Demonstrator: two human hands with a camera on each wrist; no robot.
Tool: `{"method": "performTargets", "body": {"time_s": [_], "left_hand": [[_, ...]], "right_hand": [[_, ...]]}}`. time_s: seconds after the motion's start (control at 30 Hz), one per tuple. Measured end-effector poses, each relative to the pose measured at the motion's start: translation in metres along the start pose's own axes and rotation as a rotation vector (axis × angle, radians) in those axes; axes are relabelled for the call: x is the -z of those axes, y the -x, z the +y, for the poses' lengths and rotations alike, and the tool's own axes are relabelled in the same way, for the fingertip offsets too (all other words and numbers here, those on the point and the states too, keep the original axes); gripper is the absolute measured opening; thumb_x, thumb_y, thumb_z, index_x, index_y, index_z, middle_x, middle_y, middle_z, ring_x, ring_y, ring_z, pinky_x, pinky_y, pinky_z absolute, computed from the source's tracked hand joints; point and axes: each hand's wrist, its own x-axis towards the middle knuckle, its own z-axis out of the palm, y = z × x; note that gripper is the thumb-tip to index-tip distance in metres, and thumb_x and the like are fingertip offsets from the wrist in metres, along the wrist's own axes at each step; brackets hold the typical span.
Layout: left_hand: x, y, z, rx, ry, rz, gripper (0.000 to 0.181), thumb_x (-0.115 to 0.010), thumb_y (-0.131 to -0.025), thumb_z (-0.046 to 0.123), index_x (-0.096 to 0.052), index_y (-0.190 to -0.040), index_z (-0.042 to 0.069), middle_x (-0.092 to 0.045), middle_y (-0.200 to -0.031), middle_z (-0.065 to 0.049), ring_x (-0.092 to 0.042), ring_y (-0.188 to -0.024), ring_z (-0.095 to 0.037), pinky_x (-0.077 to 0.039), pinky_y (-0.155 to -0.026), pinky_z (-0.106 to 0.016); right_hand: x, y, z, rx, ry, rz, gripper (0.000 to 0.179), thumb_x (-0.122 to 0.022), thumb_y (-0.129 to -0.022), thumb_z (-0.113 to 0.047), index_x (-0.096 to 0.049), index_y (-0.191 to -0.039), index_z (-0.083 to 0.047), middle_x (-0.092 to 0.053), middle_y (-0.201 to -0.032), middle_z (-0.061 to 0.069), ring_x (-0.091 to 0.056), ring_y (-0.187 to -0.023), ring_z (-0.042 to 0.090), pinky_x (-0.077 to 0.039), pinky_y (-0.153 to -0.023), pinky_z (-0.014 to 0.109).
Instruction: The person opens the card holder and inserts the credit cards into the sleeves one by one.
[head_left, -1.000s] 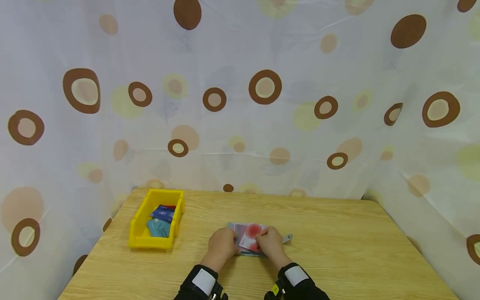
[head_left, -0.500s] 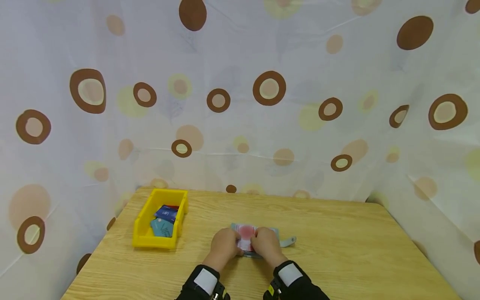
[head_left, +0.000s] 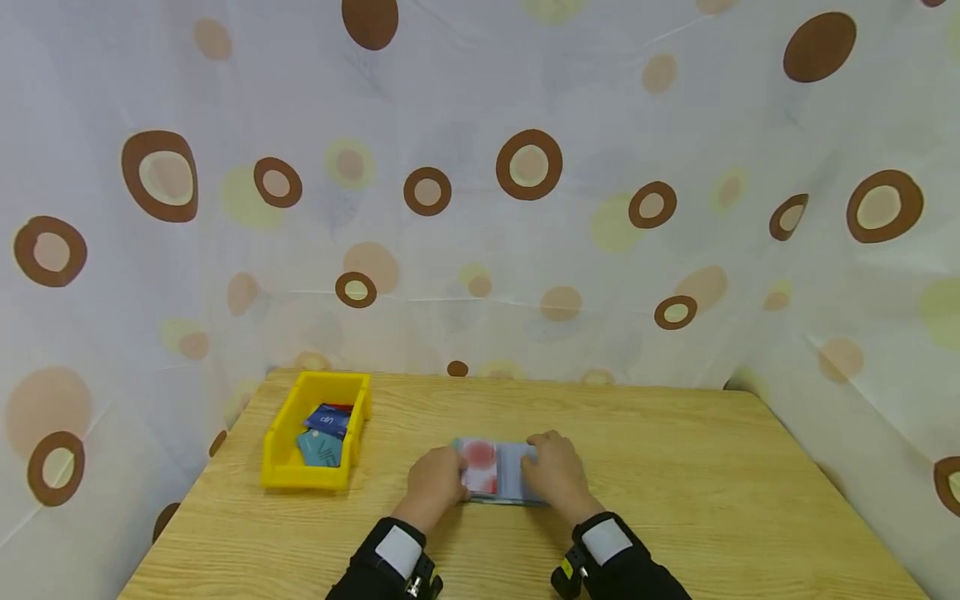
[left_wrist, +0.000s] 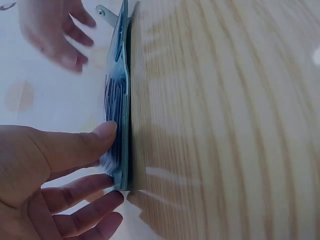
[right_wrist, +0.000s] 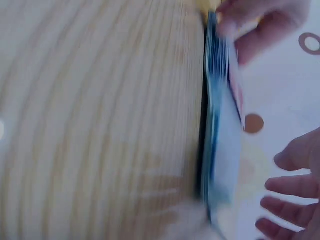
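Observation:
A light-blue card holder [head_left: 513, 475] lies opened out on the table, its strap with a metal snap [left_wrist: 106, 16] showing past the far end in the left wrist view. A white card with red circles [head_left: 480, 477] lies at its left half, over a thick stack of sleeves. My left hand [head_left: 435, 485] grips the left edge, thumb on the stack and fingertips at the holder's side. Over the right half is my right hand [head_left: 558, 477]; in the right wrist view its fingers are apart and hold nothing, clear of the holder.
At the left of the wooden table [head_left: 660, 450] stands a yellow bin [head_left: 300, 477]. It contains a dark-blue card [head_left: 328, 420], a teal card [head_left: 319, 450] and something red. A dotted curtain [head_left: 480, 250] hangs behind and at both sides.
My right hand has let go of the red-and-white card and moved right. The card has shifted left and now lies straight on the left half. My left hand stays at the left edge.

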Motion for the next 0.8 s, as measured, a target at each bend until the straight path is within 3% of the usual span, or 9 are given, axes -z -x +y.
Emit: {"method": "performTargets", "body": {"time_s": [0.03,0.1,0.2,0.33,0.4,0.47,0.57,0.7,0.8], "left_hand": [[0.003,0.002,-0.004,0.02,0.005,-0.01,0.023,-0.09,-0.064,0.016,-0.073,-0.079,0.01,-0.055,-0.069,0.0,-0.046,-0.064,-0.015,-0.041,-0.056,-0.03],[0.008,0.007,-0.013,0.064,0.018,-0.03,0.029,-0.089,-0.065,0.015,-0.075,-0.09,0.008,-0.06,-0.078,-0.002,-0.052,-0.072,-0.017,-0.048,-0.066,-0.033],[0.013,0.012,-0.027,0.107,0.097,-0.051,0.042,-0.087,-0.068,0.011,-0.073,-0.107,0.004,-0.063,-0.096,-0.01,-0.057,-0.088,-0.024,-0.05,-0.084,-0.043],[0.012,0.013,-0.037,0.133,0.365,-0.084,0.051,-0.08,-0.078,0.011,-0.061,-0.123,-0.005,-0.058,-0.119,-0.025,-0.054,-0.109,-0.037,-0.043,-0.096,-0.053],[0.012,0.013,-0.037,0.194,0.541,-0.086,0.054,-0.074,-0.084,0.013,-0.053,-0.129,-0.007,-0.053,-0.127,-0.03,-0.051,-0.116,-0.041,-0.042,-0.097,-0.055],[0.013,0.012,-0.035,0.269,0.681,-0.057,0.053,-0.069,-0.088,0.013,-0.048,-0.132,-0.009,-0.051,-0.128,-0.033,-0.051,-0.118,-0.043,-0.044,-0.096,-0.054],[0.016,0.009,-0.025,0.322,0.845,0.024,0.051,-0.063,-0.091,0.01,-0.044,-0.133,-0.011,-0.052,-0.126,-0.035,-0.054,-0.115,-0.044,-0.048,-0.09,-0.051],[0.014,0.008,-0.007,0.219,0.886,0.103,0.046,-0.059,-0.094,0.009,-0.046,-0.134,-0.009,-0.059,-0.121,-0.031,-0.058,-0.11,-0.043,-0.051,-0.085,-0.049],[0.004,0.008,0.008,0.059,0.751,0.103,0.037,-0.057,-0.095,0.008,-0.055,-0.128,-0.006,-0.063,-0.117,-0.025,-0.061,-0.106,-0.04,-0.052,-0.083,-0.048]], "right_hand": [[0.004,0.002,0.004,-0.006,0.059,0.022,0.027,-0.062,-0.089,-0.015,-0.068,-0.111,0.0,-0.062,-0.108,0.018,-0.058,-0.097,0.037,-0.049,-0.079,0.051],[0.008,0.007,0.012,-0.017,0.128,0.011,0.024,-0.064,-0.09,-0.015,-0.069,-0.109,-0.003,-0.063,-0.107,0.018,-0.058,-0.095,0.038,-0.049,-0.076,0.051],[0.01,0.012,0.021,-0.03,0.06,-0.052,0.02,-0.061,-0.091,-0.01,-0.07,-0.107,-0.001,-0.066,-0.1,0.015,-0.058,-0.077,0.026,-0.049,-0.066,0.04],[0.006,0.014,0.024,-0.052,-0.131,-0.063,0.019,-0.055,-0.089,-0.001,-0.07,-0.102,0.003,-0.069,-0.095,0.014,-0.05,-0.064,0.015,-0.042,-0.059,0.03],[0.005,0.014,0.022,-0.042,-0.179,-0.027,0.018,-0.056,-0.088,0.0,-0.071,-0.098,0.003,-0.07,-0.092,0.013,-0.051,-0.066,0.015,-0.044,-0.059,0.03],[0.005,0.014,0.019,-0.045,-0.231,-0.008,0.018,-0.057,-0.086,0.001,-0.071,-0.097,0.003,-0.069,-0.09,0.011,-0.053,-0.068,0.015,-0.045,-0.061,0.031],[0.007,0.014,0.015,-0.063,-0.31,-0.002,0.016,-0.06,-0.084,0.002,-0.072,-0.095,0.004,-0.067,-0.083,0.007,-0.054,-0.069,0.015,-0.047,-0.061,0.03],[0.008,0.015,0.01,-0.133,-0.434,-0.013,0.018,-0.063,-0.082,0.0,-0.071,-0.097,0.006,-0.064,-0.074,0.002,-0.057,-0.063,0.012,-0.048,-0.057,0.028],[0.007,0.015,0.007,-0.168,-0.516,0.017,0.017,-0.064,-0.083,-0.003,-0.07,-0.097,0.006,-0.065,-0.072,0.002,-0.061,-0.06,0.013,-0.051,-0.057,0.028]]}}
